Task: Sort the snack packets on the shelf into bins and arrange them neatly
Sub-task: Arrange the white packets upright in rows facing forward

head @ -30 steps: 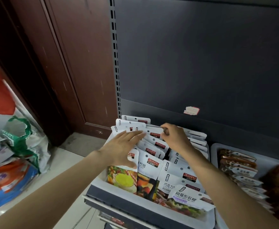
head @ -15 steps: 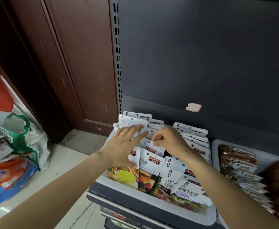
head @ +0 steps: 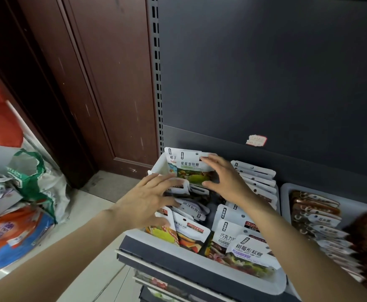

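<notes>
1. The right hand (head: pixel 224 179) holds the upright green packet (head: pixel 194 168) at the back left of the white bin (head: pixel 232 280), thumb low, fingers on its top edge.
2. The left hand (head: pixel 150 199), fingers spread, presses the fallen packets (head: pixel 191 209) just in front, nearer the person.
3. The held packet's long side runs across the bin.

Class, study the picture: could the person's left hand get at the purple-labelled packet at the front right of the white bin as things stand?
Probably yes. The left hand hovers open over the left packets, holding nothing. The purple-labelled packet lies on top at the bin's front, uncovered, though the right forearm passes close beside it.
</notes>
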Tool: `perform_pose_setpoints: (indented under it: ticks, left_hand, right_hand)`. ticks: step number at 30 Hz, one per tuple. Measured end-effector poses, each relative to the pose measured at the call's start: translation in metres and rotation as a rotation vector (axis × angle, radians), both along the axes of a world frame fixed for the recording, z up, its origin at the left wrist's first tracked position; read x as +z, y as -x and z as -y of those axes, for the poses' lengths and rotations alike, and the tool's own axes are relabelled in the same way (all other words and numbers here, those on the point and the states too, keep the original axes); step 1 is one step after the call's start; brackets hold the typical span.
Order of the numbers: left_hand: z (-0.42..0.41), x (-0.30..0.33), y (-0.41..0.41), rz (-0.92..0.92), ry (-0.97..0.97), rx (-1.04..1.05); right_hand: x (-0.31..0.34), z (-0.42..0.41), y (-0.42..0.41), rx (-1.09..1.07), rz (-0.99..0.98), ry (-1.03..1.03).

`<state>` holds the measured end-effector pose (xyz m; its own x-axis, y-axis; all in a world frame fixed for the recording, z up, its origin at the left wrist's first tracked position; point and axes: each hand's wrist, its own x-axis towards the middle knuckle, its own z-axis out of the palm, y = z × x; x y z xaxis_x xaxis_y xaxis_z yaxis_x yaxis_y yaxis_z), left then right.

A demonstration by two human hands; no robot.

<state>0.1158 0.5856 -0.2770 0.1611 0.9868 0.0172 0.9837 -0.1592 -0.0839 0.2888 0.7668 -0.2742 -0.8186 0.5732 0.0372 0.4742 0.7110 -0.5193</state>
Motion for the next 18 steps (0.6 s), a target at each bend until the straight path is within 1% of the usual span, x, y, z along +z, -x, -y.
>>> perform_pose_setpoints:
  ticks: [2, 4, 6, 8, 9, 10, 11, 13, 14, 16, 18]
  left_hand:
    - [-0.001, 0.001, -0.004, 0.001, 0.006, -0.028]
    - [-0.002, 0.0, -0.002, 0.057, 0.092, -0.002]
    - [-0.003, -0.001, -0.002, 0.075, 0.151, 0.032]
    - [-0.004, -0.002, -0.002, 0.069, 0.189, 0.054]
    - [-0.005, -0.002, -0.003, 0.066, 0.199, 0.062]
    - [-0.007, -0.002, -0.002, 0.06, 0.206, 0.071]
    - [-0.008, -0.003, -0.003, 0.052, 0.213, 0.078]
    - [-0.009, -0.002, -0.004, 0.045, 0.211, 0.09]
    - [-0.009, -0.001, -0.004, 0.053, 0.194, 0.093]
    - [-0.009, -0.001, -0.004, 0.069, 0.15, 0.104]
    - [-0.009, -0.001, -0.003, 0.101, 0.091, 0.111]
  right_hand:
    - [-0.002, 0.0, -0.001, -0.059, 0.006, -0.077]
    - [0.0, 0.0, -0.001, -0.089, -0.019, -0.056]
    - [0.005, 0.0, 0.0, -0.059, 0.023, 0.084]
    - [0.011, 0.002, 0.001, 0.015, 0.138, 0.255]
    - [0.012, 0.004, 0.002, 0.056, 0.2, 0.282]
    - [0.012, 0.005, 0.003, 0.089, 0.251, 0.251]
    - [0.01, 0.005, 0.004, 0.107, 0.284, 0.171]
    - [0.004, 0.001, 0.009, 0.097, 0.268, -0.022]
    - [0.002, 0.0, 0.011, 0.067, 0.224, -0.075]
    - [0.001, -0.002, 0.015, -0.002, 0.121, -0.082]
    - [0.004, -0.003, 0.018, -0.007, 0.068, -0.013]
